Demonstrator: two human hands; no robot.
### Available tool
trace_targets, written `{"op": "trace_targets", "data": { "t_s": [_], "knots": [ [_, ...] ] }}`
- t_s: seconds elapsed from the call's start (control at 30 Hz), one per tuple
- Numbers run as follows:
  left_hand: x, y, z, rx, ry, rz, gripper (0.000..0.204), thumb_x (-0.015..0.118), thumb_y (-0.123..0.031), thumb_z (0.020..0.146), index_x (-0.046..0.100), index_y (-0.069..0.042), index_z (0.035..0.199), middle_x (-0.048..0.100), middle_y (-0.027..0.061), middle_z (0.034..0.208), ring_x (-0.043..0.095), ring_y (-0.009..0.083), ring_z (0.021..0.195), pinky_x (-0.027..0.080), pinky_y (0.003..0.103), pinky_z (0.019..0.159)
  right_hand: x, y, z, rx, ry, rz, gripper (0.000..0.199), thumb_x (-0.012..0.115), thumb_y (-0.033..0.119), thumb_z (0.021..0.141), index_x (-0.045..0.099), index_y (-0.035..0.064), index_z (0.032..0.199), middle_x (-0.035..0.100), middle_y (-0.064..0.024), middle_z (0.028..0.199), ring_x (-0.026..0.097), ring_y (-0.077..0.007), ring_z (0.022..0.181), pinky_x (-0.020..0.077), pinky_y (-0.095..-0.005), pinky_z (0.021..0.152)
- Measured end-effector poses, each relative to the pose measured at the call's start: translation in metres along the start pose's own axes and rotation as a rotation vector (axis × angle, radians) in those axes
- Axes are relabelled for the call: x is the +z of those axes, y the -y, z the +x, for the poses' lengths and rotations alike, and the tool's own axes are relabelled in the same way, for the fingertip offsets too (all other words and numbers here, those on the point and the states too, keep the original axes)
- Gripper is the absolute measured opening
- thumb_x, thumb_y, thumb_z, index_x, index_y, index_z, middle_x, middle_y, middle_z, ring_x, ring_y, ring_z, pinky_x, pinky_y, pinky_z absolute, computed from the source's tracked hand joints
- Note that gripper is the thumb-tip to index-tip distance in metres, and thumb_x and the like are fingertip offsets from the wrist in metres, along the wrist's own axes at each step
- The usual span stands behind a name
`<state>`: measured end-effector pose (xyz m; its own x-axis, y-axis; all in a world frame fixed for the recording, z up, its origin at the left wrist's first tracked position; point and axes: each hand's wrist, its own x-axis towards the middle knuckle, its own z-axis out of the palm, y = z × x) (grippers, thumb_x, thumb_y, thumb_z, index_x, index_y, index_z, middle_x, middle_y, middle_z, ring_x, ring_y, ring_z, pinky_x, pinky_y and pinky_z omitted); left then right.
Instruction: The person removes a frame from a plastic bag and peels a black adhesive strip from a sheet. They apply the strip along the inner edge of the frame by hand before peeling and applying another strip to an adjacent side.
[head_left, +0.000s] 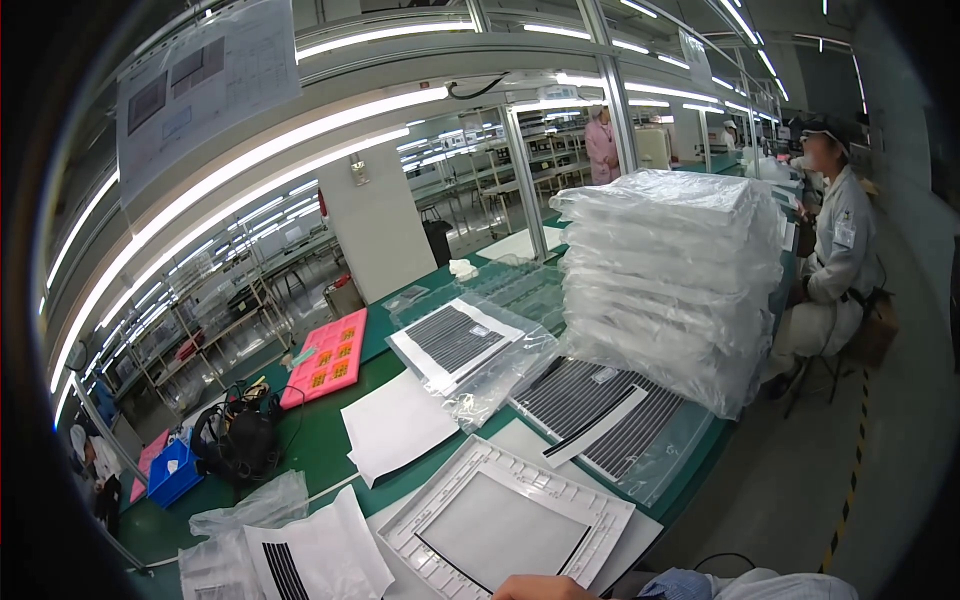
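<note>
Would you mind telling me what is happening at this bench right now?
A person sits at a green workbench. Only a bit of one hand shows at the lower edge, beside a white framed panel; which hand it is and its grip cannot be told. Striped sheets in clear bags lie further back, beside a tall stack of bagged sheets. Another seated person is on the right.

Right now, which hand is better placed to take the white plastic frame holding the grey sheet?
Likely right: the right hand lies just beside the white plastic frame; the left hand is unseen.
</note>
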<state>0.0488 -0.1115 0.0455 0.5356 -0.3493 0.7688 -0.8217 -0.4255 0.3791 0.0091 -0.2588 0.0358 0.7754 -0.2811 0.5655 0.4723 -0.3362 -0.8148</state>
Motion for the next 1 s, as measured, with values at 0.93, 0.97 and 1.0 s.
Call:
{"op": "trace_targets", "data": {
  "t_s": [0.93,0.97,1.0],
  "knots": [
    [0.004,0.032,-0.011,-0.340,0.198,-1.371,0.027,0.064,-0.016,0.094,0.065,0.003,0.112,0.050,0.0116,0.106,0.044,0.0206,0.098,0.033,0.036,0.089,-0.036,-0.032,0.005,0.166,-0.019,0.141,0.018,0.072,-0.001,0.085,0.067,-0.0015,0.102,0.065,-0.0062,0.087,0.062,-0.0111,0.079,0.0492,-0.0244,0.072],
    [0.005,0.032,-0.011,-0.335,0.202,-1.391,0.028,0.064,-0.016,0.094,0.065,0.002,0.114,0.050,0.0112,0.106,0.044,0.0210,0.099,0.033,0.036,0.090,-0.025,-0.035,0.006,0.173,0.086,0.196,0.023,0.075,0.000,0.084,0.066,-0.0004,0.105,0.066,-0.0070,0.089,0.062,-0.0118,0.080,0.0490,-0.0252,0.072],
    [0.007,0.032,-0.012,-0.329,0.204,-1.411,0.028,0.064,-0.016,0.094,0.065,0.001,0.116,0.050,0.0107,0.107,0.044,0.0213,0.100,0.033,0.036,0.091,-0.016,-0.034,0.005,0.145,0.176,0.220,0.028,0.076,0.002,0.084,0.065,0.0005,0.109,0.066,-0.0077,0.093,0.062,-0.0135,0.081,0.0494,-0.0259,0.073]
  ]
}}
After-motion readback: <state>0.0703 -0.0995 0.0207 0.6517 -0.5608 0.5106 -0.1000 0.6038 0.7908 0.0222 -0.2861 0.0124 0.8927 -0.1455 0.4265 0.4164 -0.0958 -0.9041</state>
